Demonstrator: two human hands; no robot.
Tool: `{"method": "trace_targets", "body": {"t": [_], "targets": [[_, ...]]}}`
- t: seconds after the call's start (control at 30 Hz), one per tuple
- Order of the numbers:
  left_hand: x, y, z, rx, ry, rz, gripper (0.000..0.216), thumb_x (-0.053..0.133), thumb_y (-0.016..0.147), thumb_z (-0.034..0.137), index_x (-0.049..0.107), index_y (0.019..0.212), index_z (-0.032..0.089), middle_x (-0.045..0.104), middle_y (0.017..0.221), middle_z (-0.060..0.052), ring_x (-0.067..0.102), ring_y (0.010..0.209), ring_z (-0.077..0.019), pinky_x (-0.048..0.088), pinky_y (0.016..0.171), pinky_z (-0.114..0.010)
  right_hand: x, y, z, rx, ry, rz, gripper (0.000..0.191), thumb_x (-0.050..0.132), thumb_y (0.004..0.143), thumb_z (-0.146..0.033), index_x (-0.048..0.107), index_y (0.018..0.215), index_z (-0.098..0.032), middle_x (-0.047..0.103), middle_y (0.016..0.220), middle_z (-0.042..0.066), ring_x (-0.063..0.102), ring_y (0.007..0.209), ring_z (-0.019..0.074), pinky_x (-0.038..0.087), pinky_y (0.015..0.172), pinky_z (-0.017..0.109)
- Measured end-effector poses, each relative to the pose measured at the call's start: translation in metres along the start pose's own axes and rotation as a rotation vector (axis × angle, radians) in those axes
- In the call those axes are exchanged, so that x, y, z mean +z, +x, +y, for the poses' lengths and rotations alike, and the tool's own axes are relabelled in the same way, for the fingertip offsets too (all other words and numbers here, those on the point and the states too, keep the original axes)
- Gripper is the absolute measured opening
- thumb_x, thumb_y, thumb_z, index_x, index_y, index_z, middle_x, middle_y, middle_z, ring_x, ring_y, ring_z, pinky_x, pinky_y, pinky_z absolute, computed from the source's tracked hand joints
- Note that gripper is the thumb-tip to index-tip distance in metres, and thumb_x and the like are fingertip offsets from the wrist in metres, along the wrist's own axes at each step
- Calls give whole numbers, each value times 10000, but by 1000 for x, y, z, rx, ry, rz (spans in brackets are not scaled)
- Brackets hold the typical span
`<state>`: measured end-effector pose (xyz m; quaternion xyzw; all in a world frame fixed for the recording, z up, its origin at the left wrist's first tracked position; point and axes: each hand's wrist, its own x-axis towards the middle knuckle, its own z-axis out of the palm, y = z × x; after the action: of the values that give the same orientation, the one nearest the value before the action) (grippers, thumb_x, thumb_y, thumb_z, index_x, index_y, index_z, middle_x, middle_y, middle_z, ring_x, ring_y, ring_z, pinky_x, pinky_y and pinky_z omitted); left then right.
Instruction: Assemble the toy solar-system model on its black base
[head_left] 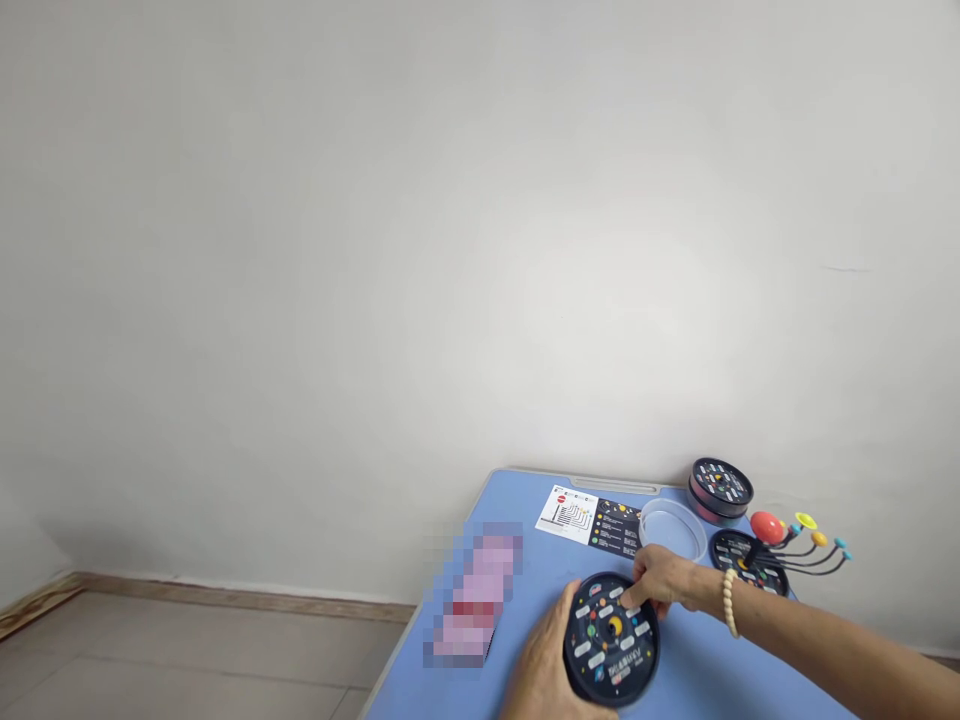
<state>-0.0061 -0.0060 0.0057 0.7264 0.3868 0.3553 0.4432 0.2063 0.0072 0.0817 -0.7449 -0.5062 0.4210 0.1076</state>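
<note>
Between my two hands is a round black disc (611, 665) printed with small planets and white labels, tilted so its face shows. My left hand (541, 665) wraps round its left and lower edge. At the upper right edge, my right hand (660, 580) pinches the rim, with a finger lying on the printed face. A beaded bracelet circles the right wrist. Just behind my right hand stands a clear round plastic container (673, 530). To the right is a planet model (766, 528) with a red ball and coloured balls on curved black arms, rising from a similar black base (772, 578).
A stack of round black-topped cases (720, 490) stands at the back right of the blue table (517, 500). A printed instruction sheet (568, 515) lies near the back edge. A blurred-out pinkish flat object (484, 590) lies at the left. A white wall rises behind.
</note>
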Motion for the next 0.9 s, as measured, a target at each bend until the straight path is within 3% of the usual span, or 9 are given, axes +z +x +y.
{"method": "trace_targets", "body": {"t": [0.17, 0.23, 0.3, 0.4, 0.5, 0.57, 0.7, 0.8, 0.9], "targets": [[3, -1, -3, -12, 13, 15, 1111, 830, 365, 139, 471, 1414, 213, 542, 1413, -140, 437, 1309, -446, 339, 1107, -511, 3, 4, 8, -59, -2, 52, 211, 758, 641, -303, 583, 686, -193, 532, 503, -51, 556, 470, 129, 418, 442, 216], [5, 0, -8, -10, 15, 34, 1139, 828, 356, 124, 454, 1429, 208, 535, 1419, -147, 432, 1312, -449, 330, 1108, -522, 4, -1, 11, -129, -12, 96, 300, 779, 642, -339, 641, 855, -179, 646, 702, 4, 641, 666, 181, 502, 578, 262], [7, 2, -11, -11, 11, 48, 1177, 838, 337, 117, 440, 1442, 204, 528, 1424, -160, 421, 1317, -460, 316, 1110, -539, 5, -9, 11, -239, -25, 124, 591, 833, 589, -387, 637, 1108, -184, 673, 1065, 73, 636, 984, 242, 519, 823, 321], [9, 6, -11, 8, -31, 46, 1193, 870, 343, 169, 432, 1452, 209, 515, 1432, -173, 403, 1327, -477, 297, 1117, -556, 10, -25, 3, -465, -109, 10, 1255, 922, 382, -447, 358, 1480, -224, 339, 1533, 132, 325, 1393, 329, 300, 1134, 399], [5, 11, -6, 25, -105, 19, 1243, 907, 344, 254, 392, 1474, 199, 480, 1455, -188, 380, 1345, -477, 267, 1132, -564, 18, -35, -9, -496, -286, -176, 1584, 943, 245, -436, 83, 1560, -242, 31, 1627, 167, -6, 1474, 407, 118, 1184, 518], [-1, 13, -5, 18, -204, -36, 1276, 926, 353, 275, 355, 1492, 194, 454, 1474, -189, 362, 1368, -446, 261, 1142, -543, 20, -37, -15, -422, -347, -202, 1570, 934, 286, -436, 32, 1558, -253, 1, 1629, 169, -75, 1470, 408, 87, 1182, 536], [-14, 14, -4, -58, -678, -99, 1136, 913, 505, 378, 368, 1486, 204, 405, 1520, -165, 330, 1410, -376, 278, 1148, -479, 16, -36, -15, -410, -240, -130, 1361, 878, 434, -400, 123, 1557, -255, 107, 1619, 129, 16, 1482, 365, 124, 1189, 485], [-13, 12, 4, -174, -1018, -63, 819, 768, 733, 521, 459, 1435, 233, 434, 1516, -109, 321, 1426, -319, 286, 1147, -443, 12, -39, -13, -482, -66, -83, 1247, 848, 481, -336, 203, 1544, -241, 171, 1603, 110, 115, 1477, 321, 151, 1191, 446], [-2, 12, 20, -219, -1240, -187, 773, 605, 790, 708, 550, 1370, 200, 556, 1412, -123, 406, 1375, -345, 353, 1107, -471, 14, -43, -16, -551, 55, -41, 1210, 850, 492, -309, 233, 1532, -260, 173, 1605, 92, 145, 1476, 282, 164, 1193, 425]]}}
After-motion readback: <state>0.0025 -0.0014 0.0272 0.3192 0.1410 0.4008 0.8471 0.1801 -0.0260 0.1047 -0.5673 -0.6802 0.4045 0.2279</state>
